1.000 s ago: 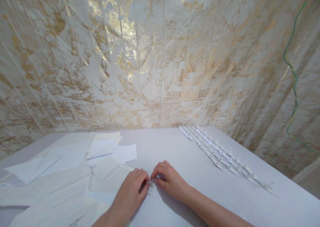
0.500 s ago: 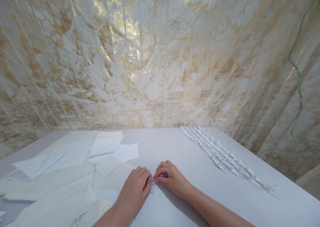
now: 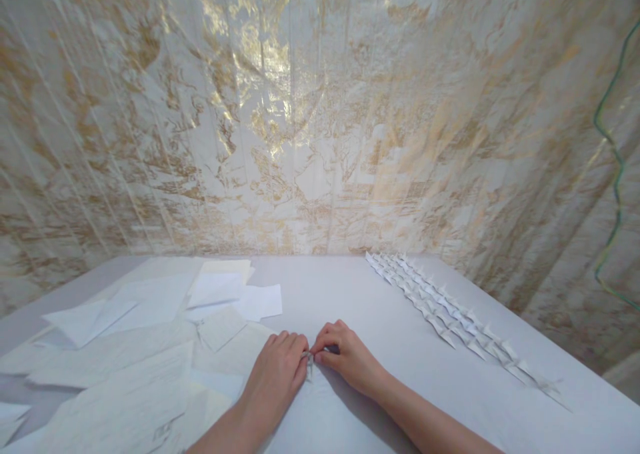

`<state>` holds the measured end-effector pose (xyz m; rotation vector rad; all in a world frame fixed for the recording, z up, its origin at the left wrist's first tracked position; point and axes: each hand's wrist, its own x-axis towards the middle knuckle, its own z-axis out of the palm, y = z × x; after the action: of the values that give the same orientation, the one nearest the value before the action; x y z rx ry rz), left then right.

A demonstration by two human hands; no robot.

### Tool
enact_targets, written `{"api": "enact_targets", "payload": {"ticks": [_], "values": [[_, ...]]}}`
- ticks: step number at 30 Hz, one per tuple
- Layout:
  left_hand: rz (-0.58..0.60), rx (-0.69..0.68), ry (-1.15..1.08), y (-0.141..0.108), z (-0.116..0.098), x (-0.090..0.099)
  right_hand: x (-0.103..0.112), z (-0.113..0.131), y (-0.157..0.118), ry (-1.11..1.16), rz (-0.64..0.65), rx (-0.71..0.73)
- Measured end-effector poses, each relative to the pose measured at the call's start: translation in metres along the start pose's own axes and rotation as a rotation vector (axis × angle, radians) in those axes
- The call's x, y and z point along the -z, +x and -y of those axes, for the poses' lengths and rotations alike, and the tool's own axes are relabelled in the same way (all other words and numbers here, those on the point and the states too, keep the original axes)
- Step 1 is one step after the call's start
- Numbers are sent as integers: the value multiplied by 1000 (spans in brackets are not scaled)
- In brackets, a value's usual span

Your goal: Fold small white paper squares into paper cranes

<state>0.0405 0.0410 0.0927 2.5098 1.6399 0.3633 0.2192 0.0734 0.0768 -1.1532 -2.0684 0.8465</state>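
Note:
Close together near the front middle of the white table, both hands pinch one small folded piece of paper (image 3: 309, 369). My left hand (image 3: 283, 367) has its fingers curled over the paper's left side, covering much of it. From the right, the thumb and forefinger of my right hand (image 3: 344, 355) grip the paper's upper edge. A narrow greyish part of the fold points down between the hands; its full shape is hidden. Loose paper sheets (image 3: 120, 387) lie just left of my left hand.
Along the right side of the table (image 3: 345, 287) run rows of small folded paper pieces (image 3: 440, 301) with pointed tips. White sheets (image 3: 215, 289) overlap at the back left. A gold-patterned curtain (image 3: 310, 141) hangs behind, and a green cord (image 3: 617, 194) hangs at far right.
The view has shifted slightly, so the scene sits a little further right. Both hands stay on the folded paper, its lower part now looking narrower. The fingers have moved only slightly.

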Motion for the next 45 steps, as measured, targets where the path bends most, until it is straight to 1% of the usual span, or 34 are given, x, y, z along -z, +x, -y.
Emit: {"api": "enact_targets", "payload": {"ticks": [9,16,19,21,26,31,35,39,45], "values": [[7,-49,-67,-1,5,-1,0,3,3,-24,7,-31],[6,-78,-180,-2,7,-1,-4,12,4,-117,4,-75],[1,-62,-255,-2,8,0,-5,16,5,-163,19,-99],[-16,-23,-305,-2,9,0,-4,18,6,-192,32,-120],[-42,75,-432,-2,10,1,-1,20,18,-258,105,-166],[-33,80,-545,-4,9,8,4,20,33,-313,210,-185],[-50,101,-559,-5,9,6,4,19,40,-320,255,-191],[-90,123,-543,-3,10,1,3,19,36,-286,226,-161],[-115,112,-616,-2,11,1,1,16,18,-180,92,-72]]}}
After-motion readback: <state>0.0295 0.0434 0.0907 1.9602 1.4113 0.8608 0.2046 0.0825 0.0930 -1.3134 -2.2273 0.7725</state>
